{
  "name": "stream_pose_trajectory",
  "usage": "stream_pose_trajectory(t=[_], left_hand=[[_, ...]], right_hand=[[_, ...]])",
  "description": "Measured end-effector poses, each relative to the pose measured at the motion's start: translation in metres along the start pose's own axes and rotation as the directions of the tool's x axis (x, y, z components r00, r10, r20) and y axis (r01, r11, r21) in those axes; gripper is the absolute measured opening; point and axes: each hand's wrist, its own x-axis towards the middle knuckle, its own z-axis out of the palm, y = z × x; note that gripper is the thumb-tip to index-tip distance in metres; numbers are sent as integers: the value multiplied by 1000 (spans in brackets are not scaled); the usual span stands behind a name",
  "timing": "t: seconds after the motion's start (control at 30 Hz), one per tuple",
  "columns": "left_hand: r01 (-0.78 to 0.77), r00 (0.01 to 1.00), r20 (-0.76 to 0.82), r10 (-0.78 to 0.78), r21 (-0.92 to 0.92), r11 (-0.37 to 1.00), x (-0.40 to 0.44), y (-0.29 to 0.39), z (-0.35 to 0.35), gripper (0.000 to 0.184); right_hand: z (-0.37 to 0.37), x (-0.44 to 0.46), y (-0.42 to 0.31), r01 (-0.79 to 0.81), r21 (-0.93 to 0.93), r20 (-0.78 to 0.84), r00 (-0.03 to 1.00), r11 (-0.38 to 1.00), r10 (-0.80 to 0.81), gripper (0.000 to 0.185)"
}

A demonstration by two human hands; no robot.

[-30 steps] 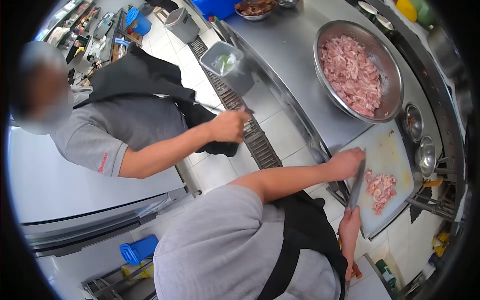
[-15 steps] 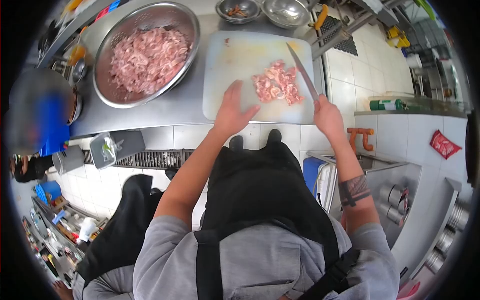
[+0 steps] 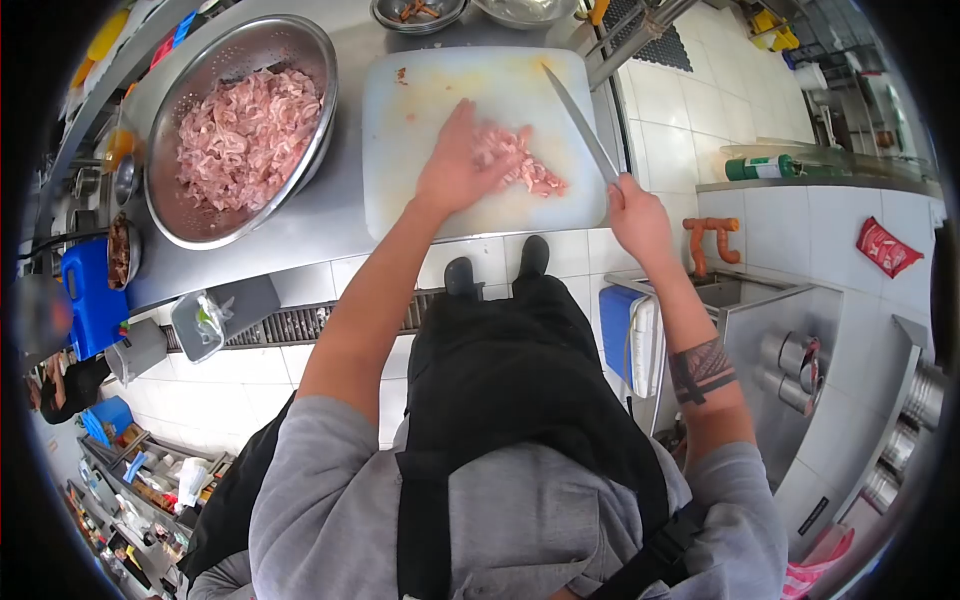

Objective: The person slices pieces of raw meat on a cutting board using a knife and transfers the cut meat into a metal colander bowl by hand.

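Observation:
My left hand [image 3: 455, 170] is over the left part of a small pile of cut raw meat [image 3: 538, 176], its fingers and thumb apart. It seems to touch the meat and hides some of it. The pile lies on a white cutting board [image 3: 400, 150] with yellowish stains. In my right hand [image 3: 638, 222], at the board's right edge, is the handle of a long knife [image 3: 582, 124]. Its blade slants up and left above the board, apart from the meat. Left of the board stands a large metal colander [image 3: 163, 165] holding a heap of sliced raw meat [image 3: 250, 140].
Two metal bowls stand behind the board, one holding brown pieces [image 3: 418, 12]. A metal post [image 3: 640, 42] rises near the board's far right corner. A blue container [image 3: 88, 295] is at the left, and a grey bin [image 3: 200, 325] sits below the counter. Another person's dark apron [image 3: 235, 485] shows beside me.
My left hand has moved right onto the meat, which now looks more gathered and partly covered. My right hand keeps hold of the knife. The whole view has shifted slightly.

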Motion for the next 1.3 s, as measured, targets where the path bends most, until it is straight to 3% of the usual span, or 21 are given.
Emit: stream_pose_trajectory(t=[0.07, 0.1, 0.13, 0.17, 0.2, 0.23, 0.27, 0.4, 0.47, 0.57, 0.6, 0.63, 0.77, 0.9, 1.03, 1.1, 1.13, 1.2, 1.23, 1.27, 1.3], left_hand=[[-49, 999, -2, 49, -11, 999, 11, -1, 2, 106], [-85, 993, 75, 87, -26, 996, 17, 2, 2, 98], [-102, 988, 113, 105, -35, 994, 19, 1, 4, 94], [-118, 981, 151, 123, -45, 992, 22, 0, 7, 90], [-221, 958, 187, 218, -3, 975, 21, -6, 14, 87], [-323, 924, 226, 307, 35, 946, 21, -6, 18, 84], [-323, 926, 220, 307, 36, 946, 18, -4, 24, 84], [-298, 954, 45, 296, 53, 953, -10, 29, 51, 63], [-212, 959, -191, 208, -2, 977, -13, 18, 70, 52], [-164, 922, -363, 134, -53, 985, -10, 19, 63, 38], [-106, 918, -396, 30, -173, 979, -8, 21, 61, 34], [-60, 908, -413, -74, -302, 951, -7, 22, 54, 29], [-106, 826, -555, -100, -328, 939, 5, 27, 5, 23], [-210, 670, -736, 96, -64, 976, 27, 44, -130, 21], [-137, 593, -694, 409, 413, 900, 22, 21, -253, 33], [92, 734, -601, 317, 550, 830, 27, -55, -282, 42], [76, 738, -591, 326, 552, 830, 17, -73, -288, 42], [349, 776, -608, 168, 637, 688, 6, -93, -305, 50], [281, 804, -564, 190, 642, 714, 0, -92, -322, 49], [201, 833, -511, 211, 636, 745, -5, -82, -335, 49], [242, 841, -535, 81, 507, 827, -11, -50, -341, 48]], right_hand=[[12, 4, 26, 19, -91, -12, 1000, 996, -20, 25], [8, 3, 19, 21, -92, -12, 1000, 996, -22, 25], [-2, 0, 2, -214, 164, 206, 962, 963, 179, 25], [-5, -5, -14, -471, 344, 452, 841, 812, 297, 25], [4, -12, -23, -470, 343, 452, 842, 813, 296, 25], [17, -21, -32, -558, 455, 494, 807, 694, 325, 24], [27, -28, -42, -627, 548, 539, 771, 554, 340, 23], [48, -47, -99, -639, 602, 579, 762, 479, 290, 24], [61, -48, -124, -579, 711, 517, 815, 398, 262, 22], [74, -42, -145, -569, 734, 513, 822, 370, 247, 21], [72, -40, -153, -562, 743, 514, 827, 364, 228, 21], [72, -37, -159, -570, 736, 522, 822, 365, 228, 20], [61, -25, -201, -520, 765, 488, 853, 380, 186, 23], [10, 0, -280, -272, 853, 355, 928, 446, -112, 31], [-21, 13, -322, -265, 844, 408, 882, 467, -237, 33], [-16, 12, -318, -249, 796, 426, 878, 552, -219, 33], [-14, 6, -309, -251, 800, 419, 884, 545, -208, 33], [-11, 3, -272, -255, 713, 416, 903, 654, -102, 32], [-9, 4, -253, -269, 715, 411, 908, 646, -77, 32], [-8, 2, -228, -252, 623, 399, 917, 741, -24, 30], [-8, -4, -197, -247, 513, 378, 925, 822, 42, 28]])
